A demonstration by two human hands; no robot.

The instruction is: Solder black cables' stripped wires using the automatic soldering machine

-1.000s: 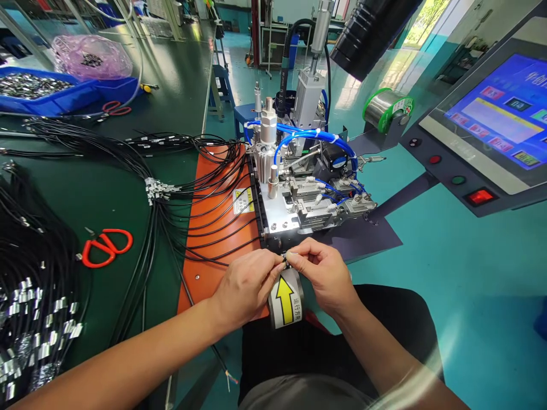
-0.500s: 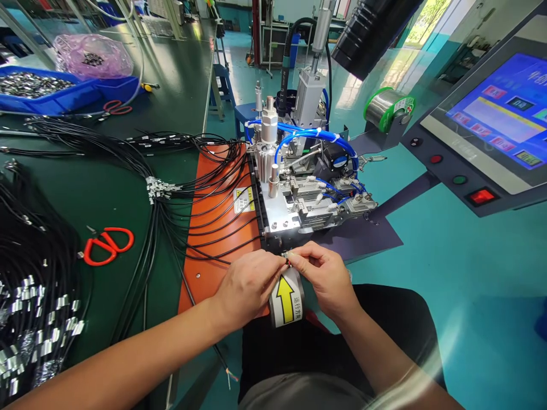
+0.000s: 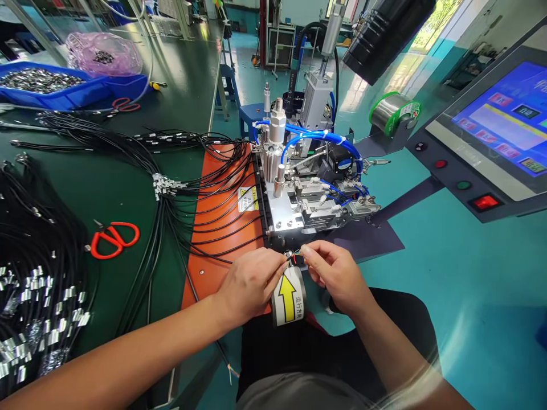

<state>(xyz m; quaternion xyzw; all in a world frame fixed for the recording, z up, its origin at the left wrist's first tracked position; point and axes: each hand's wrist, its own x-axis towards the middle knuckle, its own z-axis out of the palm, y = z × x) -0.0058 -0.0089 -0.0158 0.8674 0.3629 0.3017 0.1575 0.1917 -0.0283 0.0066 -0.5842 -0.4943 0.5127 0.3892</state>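
My left hand (image 3: 252, 279) is pinched around the end of a black cable at the front of the soldering machine (image 3: 294, 205). Thin coloured wires (image 3: 298, 254), a red one among them, fan out of that cable end. Their tips are between the thumb and fingers of my right hand (image 3: 337, 276). Just below both hands is a metal roller with a yellow arrow label (image 3: 289, 299). Several black cables (image 3: 217, 230) run across the orange plate (image 3: 209, 285) into the machine's near side. What lies under my fingertips is partly hidden.
Red-handled scissors (image 3: 114, 239) lie on the green table left of the cables. Farther left are cable bundles with silvery ends (image 3: 47, 319). A blue tray of small metal parts (image 3: 43, 85) stands behind. A solder spool (image 3: 391, 114) and control screen (image 3: 508, 125) are at right.
My right hand has drawn slightly right, away from my left, and the coloured wires now show between them. The view has shifted a little.
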